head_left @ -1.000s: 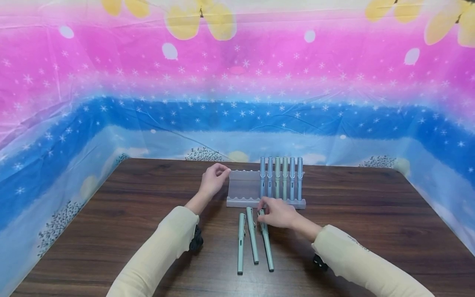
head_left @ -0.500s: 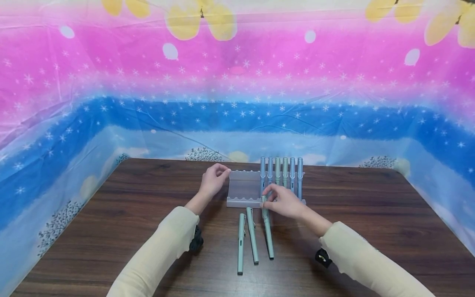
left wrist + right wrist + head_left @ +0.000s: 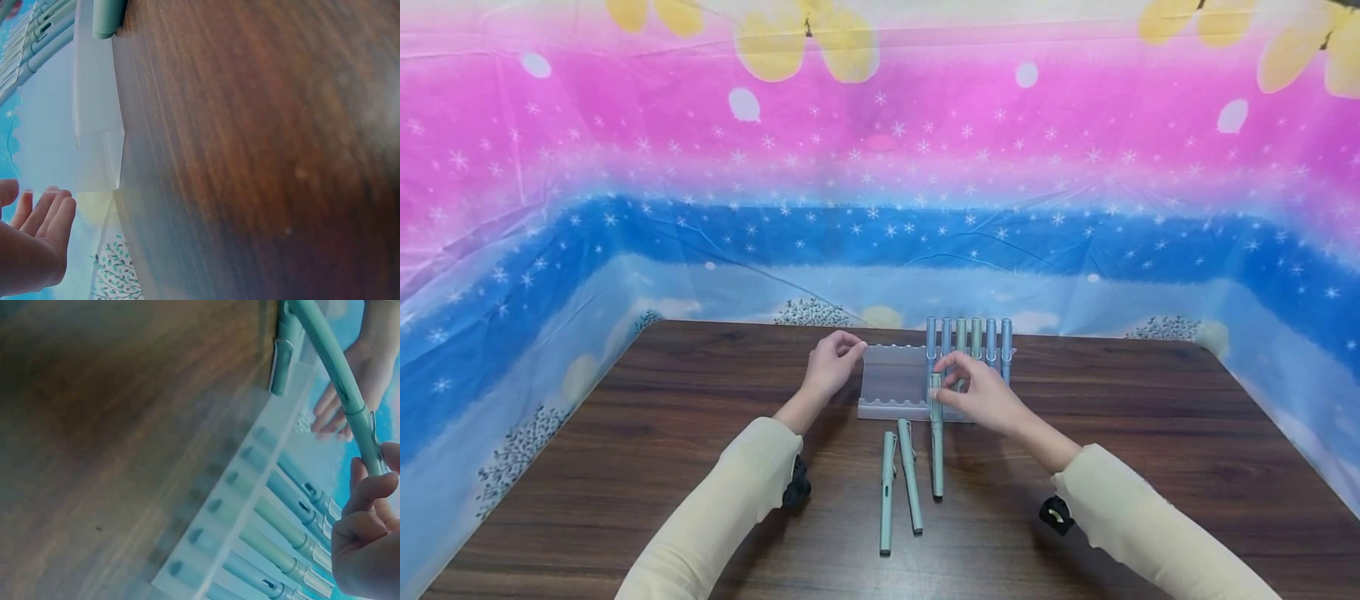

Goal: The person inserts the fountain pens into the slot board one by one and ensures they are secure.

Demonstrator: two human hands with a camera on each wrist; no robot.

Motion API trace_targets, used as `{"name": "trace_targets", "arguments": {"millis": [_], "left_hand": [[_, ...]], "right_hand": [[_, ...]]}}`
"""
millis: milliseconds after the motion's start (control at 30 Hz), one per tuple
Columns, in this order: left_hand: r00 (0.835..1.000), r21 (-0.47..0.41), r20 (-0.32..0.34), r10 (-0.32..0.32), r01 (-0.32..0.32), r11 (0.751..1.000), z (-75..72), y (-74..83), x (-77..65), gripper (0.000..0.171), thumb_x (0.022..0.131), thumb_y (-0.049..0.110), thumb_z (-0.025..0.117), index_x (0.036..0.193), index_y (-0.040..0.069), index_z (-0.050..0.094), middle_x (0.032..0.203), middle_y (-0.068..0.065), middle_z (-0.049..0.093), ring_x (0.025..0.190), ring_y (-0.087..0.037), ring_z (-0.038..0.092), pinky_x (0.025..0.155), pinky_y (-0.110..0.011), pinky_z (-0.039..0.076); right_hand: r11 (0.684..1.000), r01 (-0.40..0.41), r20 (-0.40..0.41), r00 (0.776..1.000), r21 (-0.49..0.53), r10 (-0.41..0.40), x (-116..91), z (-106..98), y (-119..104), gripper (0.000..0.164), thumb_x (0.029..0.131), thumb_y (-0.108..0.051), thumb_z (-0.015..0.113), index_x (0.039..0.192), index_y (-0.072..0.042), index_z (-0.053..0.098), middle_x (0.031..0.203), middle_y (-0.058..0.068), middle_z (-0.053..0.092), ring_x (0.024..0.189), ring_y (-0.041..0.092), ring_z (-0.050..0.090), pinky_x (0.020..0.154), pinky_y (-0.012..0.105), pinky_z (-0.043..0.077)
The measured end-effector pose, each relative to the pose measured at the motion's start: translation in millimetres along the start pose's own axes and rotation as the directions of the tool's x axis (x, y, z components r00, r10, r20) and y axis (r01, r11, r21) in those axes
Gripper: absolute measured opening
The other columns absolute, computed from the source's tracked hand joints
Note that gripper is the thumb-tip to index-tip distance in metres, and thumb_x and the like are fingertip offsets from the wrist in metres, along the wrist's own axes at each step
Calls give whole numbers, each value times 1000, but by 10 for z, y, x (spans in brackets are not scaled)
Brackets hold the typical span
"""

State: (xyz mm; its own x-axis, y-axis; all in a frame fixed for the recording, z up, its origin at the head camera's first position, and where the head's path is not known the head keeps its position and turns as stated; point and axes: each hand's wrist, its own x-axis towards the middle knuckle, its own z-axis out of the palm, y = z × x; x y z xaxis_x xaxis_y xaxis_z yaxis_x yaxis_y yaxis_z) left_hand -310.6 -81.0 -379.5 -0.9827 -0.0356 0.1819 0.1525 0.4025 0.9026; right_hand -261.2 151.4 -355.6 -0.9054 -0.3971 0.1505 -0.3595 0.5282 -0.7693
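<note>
Our desk [image 3: 1150, 400] bears a rack [image 3: 891, 375]; our left hand [image 3: 833, 364] pinches its left corner, our right hand [image 3: 983, 396] a pen [image 3: 937, 460] held in front of six racked pens [image 3: 976, 337], to the right of two loose pens [image 3: 887, 500].

Rack [image 3: 891, 409]: on the worktop [image 3: 722, 375]. Six pens [image 3: 976, 335]: in the rack's right part. Left hand [image 3: 833, 365]: at its far left corner. Right hand [image 3: 981, 396], with held pen [image 3: 937, 458]: before its right part. Two loose pens [image 3: 887, 496]: near side, left of the held pen.

Screened-off workspace, room unclear | wood-grain table [image 3: 842, 500] | snowflake-print cloth [image 3: 880, 183] on three sides
</note>
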Motion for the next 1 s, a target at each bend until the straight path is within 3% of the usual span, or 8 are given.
{"name": "trace_targets", "arguments": {"millis": [200,533,800,1000], "left_hand": [[1000,-11,8,-6,6,1000,-7,3,3,18,88,19,54,95,2,57,93,-18,62,86,-27,58,73,-38,45],[1000,-10,10,-9,9,1000,-1,5,4,18,89,19,54,95,2,57,93,-19,62,87,-29,57,73,-38,44],[1000,-13,10,-7,8,1000,-8,25,-8,18,89,18,54,94,2,57,94,-18,62,85,-26,57,74,-38,45],[1000,-10,11,0,0,1000,-10,18,-12,17,88,18,54,94,2,58,93,-19,62,85,-25,58,73,-37,45]], "right_hand": [[997,71,-34,997,6,-70,62,-70,-5,30,84,-21,61,110,-12,51,88,3,59,64,32,56,49,33,41],[999,54,-67,996,-2,-54,147,-166,-86,28,85,-21,59,111,-12,52,92,3,58,77,23,58,63,34,46],[995,95,-97,990,-39,-98,205,-225,-201,29,85,-21,59,112,-12,52,91,3,58,67,18,56,56,35,44],[995,94,-115,989,-23,-96,272,-264,-236,27,85,-21,59,111,-14,53,92,4,59,64,27,55,53,36,42]]}}
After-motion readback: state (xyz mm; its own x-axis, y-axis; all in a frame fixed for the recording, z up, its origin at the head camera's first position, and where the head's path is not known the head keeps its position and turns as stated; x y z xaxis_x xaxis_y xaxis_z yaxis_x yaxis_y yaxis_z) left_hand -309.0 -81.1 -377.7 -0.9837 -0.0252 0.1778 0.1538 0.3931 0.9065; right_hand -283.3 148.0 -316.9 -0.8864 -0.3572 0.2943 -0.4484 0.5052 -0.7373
